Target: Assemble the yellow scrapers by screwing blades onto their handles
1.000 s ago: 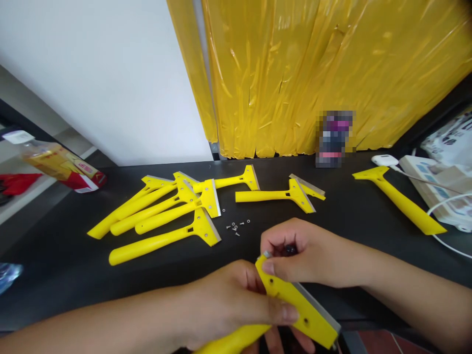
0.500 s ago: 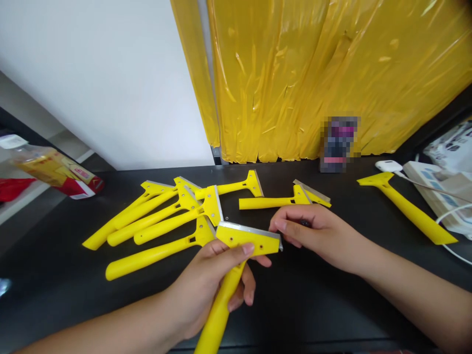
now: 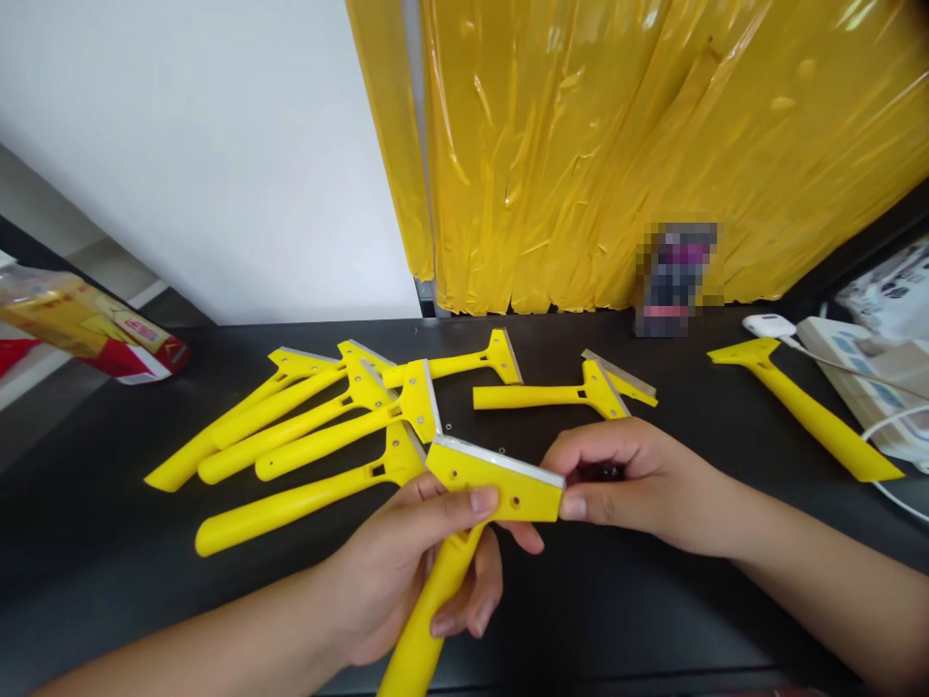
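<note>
My left hand [image 3: 428, 552] is closed round a yellow scraper [image 3: 413, 649], its thumb lying across the wide head and the handle pointing down toward me. Two screw holes show in this head, and a silver blade strip [image 3: 500, 460] runs along its far edge. At the head's right end, my right hand [image 3: 639, 479] pinches the corner with thumb and forefinger. Something small and dark [image 3: 611, 471] shows inside its curled fingers; its kind cannot be made out. Left of my hands, several yellow scrapers [image 3: 319, 440] lie in a loose, overlapping group on the black table [image 3: 595, 620].
Beyond my right hand lie another scraper [image 3: 533, 397] and a loose metal-edged piece [image 3: 631, 379]. Two tiny rings or nuts [image 3: 501, 450] rest near the held head. A single scraper [image 3: 805, 411] lies right, beside a white power strip [image 3: 849, 373]. A bottle [image 3: 102, 334] lies left.
My right hand has moved slightly down and right, its thumb now on the head's right end. The silver bit jutting out there before no longer shows. The scraper's head has tilted a little.
</note>
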### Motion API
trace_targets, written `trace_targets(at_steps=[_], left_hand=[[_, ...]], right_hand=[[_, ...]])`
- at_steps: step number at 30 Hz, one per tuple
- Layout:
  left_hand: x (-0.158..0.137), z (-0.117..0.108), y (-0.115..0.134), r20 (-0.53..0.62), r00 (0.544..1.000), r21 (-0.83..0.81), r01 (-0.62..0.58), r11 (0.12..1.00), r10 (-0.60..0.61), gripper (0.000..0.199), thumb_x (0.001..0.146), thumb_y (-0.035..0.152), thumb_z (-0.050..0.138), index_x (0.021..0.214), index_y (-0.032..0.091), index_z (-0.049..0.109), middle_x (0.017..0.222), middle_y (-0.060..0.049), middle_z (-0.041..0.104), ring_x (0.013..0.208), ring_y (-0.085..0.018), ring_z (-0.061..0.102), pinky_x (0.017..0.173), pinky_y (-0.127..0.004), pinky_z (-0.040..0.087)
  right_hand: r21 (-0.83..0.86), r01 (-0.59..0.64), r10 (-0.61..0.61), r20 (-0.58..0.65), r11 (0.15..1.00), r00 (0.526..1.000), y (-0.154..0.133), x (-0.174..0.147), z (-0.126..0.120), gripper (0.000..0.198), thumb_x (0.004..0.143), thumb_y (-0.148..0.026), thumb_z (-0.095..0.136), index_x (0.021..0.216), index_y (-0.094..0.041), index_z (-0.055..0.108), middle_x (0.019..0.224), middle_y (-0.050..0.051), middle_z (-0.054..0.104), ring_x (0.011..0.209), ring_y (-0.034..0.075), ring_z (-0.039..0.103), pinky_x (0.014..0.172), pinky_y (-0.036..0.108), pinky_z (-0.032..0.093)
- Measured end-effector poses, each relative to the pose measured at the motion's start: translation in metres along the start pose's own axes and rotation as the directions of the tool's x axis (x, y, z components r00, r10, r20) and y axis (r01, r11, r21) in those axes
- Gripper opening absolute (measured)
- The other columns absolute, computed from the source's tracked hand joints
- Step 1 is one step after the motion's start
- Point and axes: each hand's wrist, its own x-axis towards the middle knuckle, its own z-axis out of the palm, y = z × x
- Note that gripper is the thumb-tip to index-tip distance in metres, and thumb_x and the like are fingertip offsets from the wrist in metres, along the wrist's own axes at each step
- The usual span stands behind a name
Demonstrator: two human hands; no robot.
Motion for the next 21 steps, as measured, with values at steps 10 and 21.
trace_targets(at_steps=[10,21], left_hand=[[-0.008,0.002,0.031,-0.243,0.939,0.122,-0.219,0.968,0.243,0.036,0.103,0.041,0.06,0.098,0.013,0.083,0.053,-0.002,0.064,0.041,-0.006,0.044,0.045,-0.017,0.034],[-0.005,-0.001,0.03,-0.31,0.908,0.176,-0.237,0.955,0.283,0.036,0.104,0.039,0.06,0.097,0.011,0.081,0.057,-0.003,0.065,0.044,-0.008,0.046,0.048,-0.02,0.035]], right_hand=[[-0.654,-0.059,-0.149,-0.258,0.754,0.955,0.013,0.004,-0.003,0.021,0.104,-0.036,0.059,0.107,-0.026,0.076,0.1,0.002,0.078,0.09,0.019,0.07,0.081,0.03,0.053],[-0.91,0.086,-0.271,-0.029,0.406,0.962,0.038,0.017,0.013,0.033,0.107,-0.023,0.047,0.131,-0.019,0.069,0.102,0.009,0.074,0.091,0.025,0.074,0.077,0.037,0.056]])
